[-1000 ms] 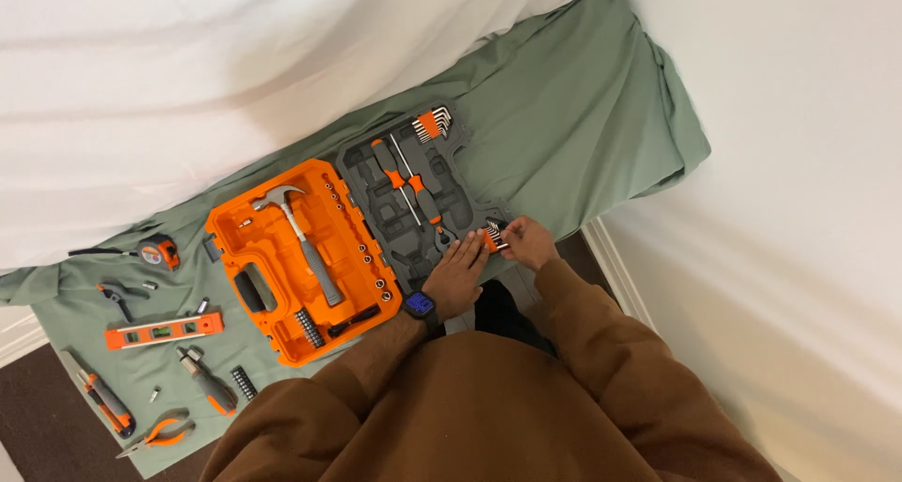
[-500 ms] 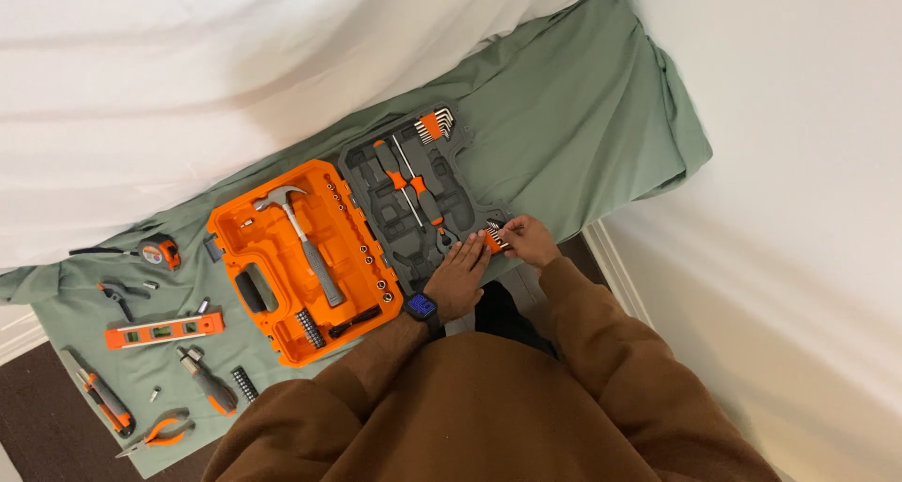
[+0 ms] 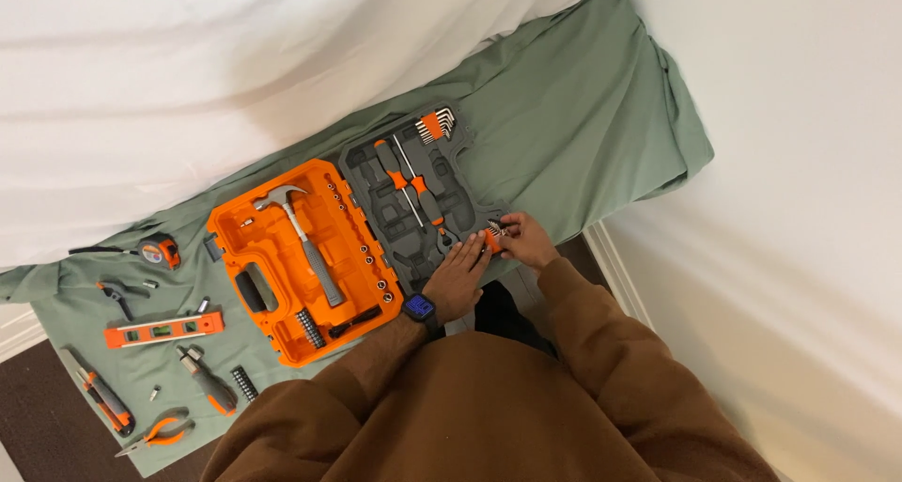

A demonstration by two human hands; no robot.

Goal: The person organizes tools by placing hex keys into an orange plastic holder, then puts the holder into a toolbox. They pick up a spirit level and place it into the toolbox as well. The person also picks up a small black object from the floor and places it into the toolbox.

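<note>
Hex key set mostly hidden under both hands, only an orange holder and a few metal tips showing. Right hand grip pinches the set from its right side. Left hand lies flat, fingers spread, tips touching the set's left edge; smartwatch on the wrist. Grey case tray beneath both hands; 2 screwdrivers above them, hammer in the orange half further left.
</note>
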